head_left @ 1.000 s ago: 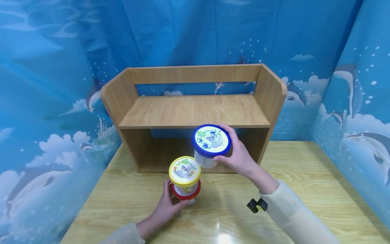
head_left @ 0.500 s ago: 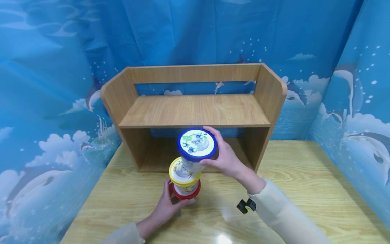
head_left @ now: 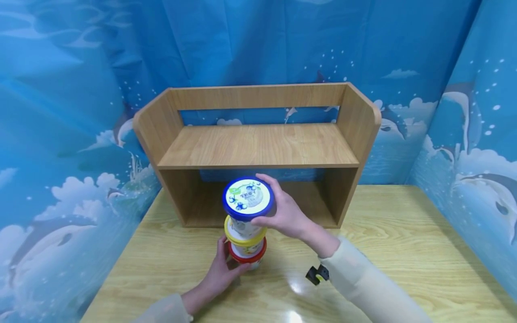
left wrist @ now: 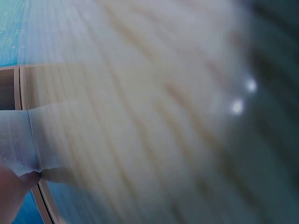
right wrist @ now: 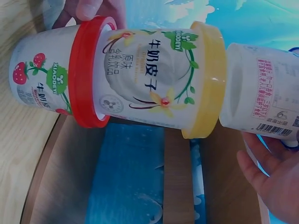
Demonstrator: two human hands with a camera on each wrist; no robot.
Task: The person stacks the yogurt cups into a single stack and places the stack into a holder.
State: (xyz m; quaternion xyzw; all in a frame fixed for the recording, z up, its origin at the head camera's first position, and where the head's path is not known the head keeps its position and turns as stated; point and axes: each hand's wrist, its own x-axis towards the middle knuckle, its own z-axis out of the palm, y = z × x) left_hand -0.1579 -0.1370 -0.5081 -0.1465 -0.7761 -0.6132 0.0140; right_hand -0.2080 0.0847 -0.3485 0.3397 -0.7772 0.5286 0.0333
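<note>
Three white dessert tubs with coloured lids line up one above another in front of the shelf. At the bottom the red-lidded tub (right wrist: pixel 44 70) stands on the table, its side gripped by my left hand (head_left: pixel 220 274). On its lid rests the yellow-lidded tub (right wrist: pixel 149 77), printed with flowers. My right hand (head_left: pixel 287 214) holds the blue-lidded tub (head_left: pixel 247 197) by its side over the yellow lid. In the right wrist view its base is at or just off that lid; contact cannot be told. The left wrist view catches a thumb (left wrist: pixel 14 193) against a white tub.
A two-tier wooden shelf (head_left: pixel 258 146) stands behind the tubs on the wood-grain table (head_left: pixel 404 251). Blue sea-print curtains (head_left: pixel 258 40) hang behind and at both sides. A small black piece (head_left: pixel 317 274) sits at the right cuff.
My right hand has moved left and slightly down with the blue-lidded tub, from beside the stack to over the yellow lid. The left hand and lower tubs have stayed put.
</note>
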